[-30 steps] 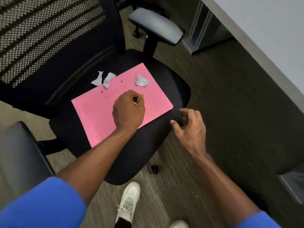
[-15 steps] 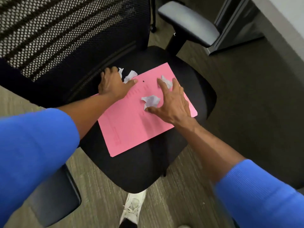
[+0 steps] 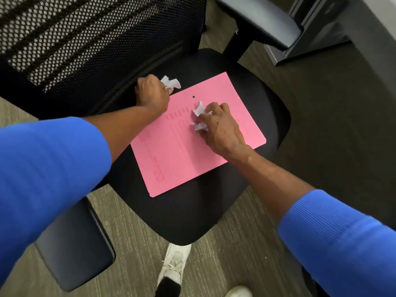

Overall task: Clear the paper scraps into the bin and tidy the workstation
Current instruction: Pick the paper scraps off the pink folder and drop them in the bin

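Note:
A pink folder (image 3: 177,159) lies on the black seat of an office chair (image 3: 192,217). My left hand (image 3: 152,95) is at the folder's far left corner, fingers closed around white paper scraps (image 3: 171,82) that stick out past the fingertips. My right hand (image 3: 218,125) rests on the folder's middle, its fingers pinched on two crumpled white scraps (image 3: 199,116), one above the other. No bin is in view.
The chair's mesh backrest (image 3: 90,46) rises at the upper left, with armrests at the top right (image 3: 259,20) and lower left (image 3: 75,247). A grey desk leg (image 3: 317,31) stands at the top right. My white shoes (image 3: 174,266) are on the carpet below the seat.
My left hand has closed on the scraps at the folder's far corner. My right hand has drawn its two scraps together and gripped them. The camera has moved closer.

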Action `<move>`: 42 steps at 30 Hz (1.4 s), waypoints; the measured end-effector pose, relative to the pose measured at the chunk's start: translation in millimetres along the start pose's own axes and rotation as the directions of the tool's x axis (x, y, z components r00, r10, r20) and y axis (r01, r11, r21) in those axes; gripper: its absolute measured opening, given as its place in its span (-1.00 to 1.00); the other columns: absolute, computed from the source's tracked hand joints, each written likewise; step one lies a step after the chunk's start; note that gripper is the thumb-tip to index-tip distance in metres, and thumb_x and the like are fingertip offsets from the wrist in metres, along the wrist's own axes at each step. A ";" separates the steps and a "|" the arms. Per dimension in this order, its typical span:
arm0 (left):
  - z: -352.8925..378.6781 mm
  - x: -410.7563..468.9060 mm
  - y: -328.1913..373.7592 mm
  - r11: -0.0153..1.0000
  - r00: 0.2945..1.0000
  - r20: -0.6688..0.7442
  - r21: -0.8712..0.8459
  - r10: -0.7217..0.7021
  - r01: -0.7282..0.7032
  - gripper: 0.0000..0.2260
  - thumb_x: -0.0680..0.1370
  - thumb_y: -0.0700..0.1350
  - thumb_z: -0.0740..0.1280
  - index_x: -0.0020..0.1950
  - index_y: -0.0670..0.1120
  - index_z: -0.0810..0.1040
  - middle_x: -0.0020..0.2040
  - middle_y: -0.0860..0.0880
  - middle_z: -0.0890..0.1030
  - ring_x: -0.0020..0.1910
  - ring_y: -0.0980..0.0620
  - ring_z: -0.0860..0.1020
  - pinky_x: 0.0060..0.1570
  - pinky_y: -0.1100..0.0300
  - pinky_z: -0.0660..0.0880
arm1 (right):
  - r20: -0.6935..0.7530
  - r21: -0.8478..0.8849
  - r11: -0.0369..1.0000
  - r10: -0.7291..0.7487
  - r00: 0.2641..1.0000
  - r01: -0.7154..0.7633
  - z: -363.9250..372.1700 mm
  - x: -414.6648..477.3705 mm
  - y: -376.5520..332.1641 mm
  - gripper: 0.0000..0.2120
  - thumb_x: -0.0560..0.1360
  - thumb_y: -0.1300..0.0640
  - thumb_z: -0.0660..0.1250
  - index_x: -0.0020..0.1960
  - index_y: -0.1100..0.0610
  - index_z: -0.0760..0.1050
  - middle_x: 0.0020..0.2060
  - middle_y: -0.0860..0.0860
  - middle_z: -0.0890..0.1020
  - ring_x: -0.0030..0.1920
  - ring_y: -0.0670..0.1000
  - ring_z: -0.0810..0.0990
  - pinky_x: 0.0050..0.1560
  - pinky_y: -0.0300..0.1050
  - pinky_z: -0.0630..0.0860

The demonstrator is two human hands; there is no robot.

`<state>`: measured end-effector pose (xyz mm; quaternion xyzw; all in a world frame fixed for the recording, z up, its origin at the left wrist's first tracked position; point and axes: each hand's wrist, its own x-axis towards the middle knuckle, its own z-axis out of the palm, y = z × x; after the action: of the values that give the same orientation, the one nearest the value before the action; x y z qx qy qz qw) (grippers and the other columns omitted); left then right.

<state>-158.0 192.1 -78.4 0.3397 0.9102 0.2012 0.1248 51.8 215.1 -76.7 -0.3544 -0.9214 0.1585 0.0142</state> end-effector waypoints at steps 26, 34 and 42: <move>59.1 -179.1 68.9 0.837 0.852 0.087 -0.257 0.517 -0.482 -0.74 0.59 -0.05 0.43 -0.22 -0.19 0.66 -0.14 -0.11 0.65 -0.20 -0.16 0.62 -0.14 0.03 0.52 | -0.357 0.505 0.731 0.661 0.660 -0.459 33.4 -213.5 42.7 -0.86 0.46 0.17 0.56 0.02 0.09 0.77 -0.09 0.03 0.71 -0.18 0.01 0.66 -0.14 -0.24 0.42; 114.4 -285.9 122.4 0.755 0.745 0.191 -0.340 0.639 -0.561 -0.75 0.55 0.00 0.40 -0.19 -0.15 0.70 -0.20 -0.08 0.65 -0.24 -0.15 0.64 -0.16 -0.06 0.57 | -0.186 0.635 0.446 0.881 0.436 -0.631 60.6 -339.0 90.9 -0.85 0.47 0.14 0.58 0.03 0.11 0.77 -0.07 0.03 0.74 -0.15 0.00 0.70 -0.06 -0.18 0.52; 191.5 -399.4 135.2 0.752 0.625 0.422 -0.307 0.657 -0.583 -0.76 0.56 0.02 0.42 -0.12 -0.14 0.74 -0.16 -0.11 0.67 -0.19 -0.17 0.66 -0.11 -0.03 0.59 | -0.027 0.650 0.186 0.975 0.222 -0.737 93.0 -455.3 151.0 -0.82 0.50 0.06 0.54 0.03 0.14 0.77 -0.11 0.11 0.79 -0.11 0.09 0.74 -0.10 -0.24 0.48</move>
<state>283.3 72.0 -151.3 0.6631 0.6541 0.1989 0.3048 477.6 -5.1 -171.4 -0.8285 -0.4273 0.2875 0.2199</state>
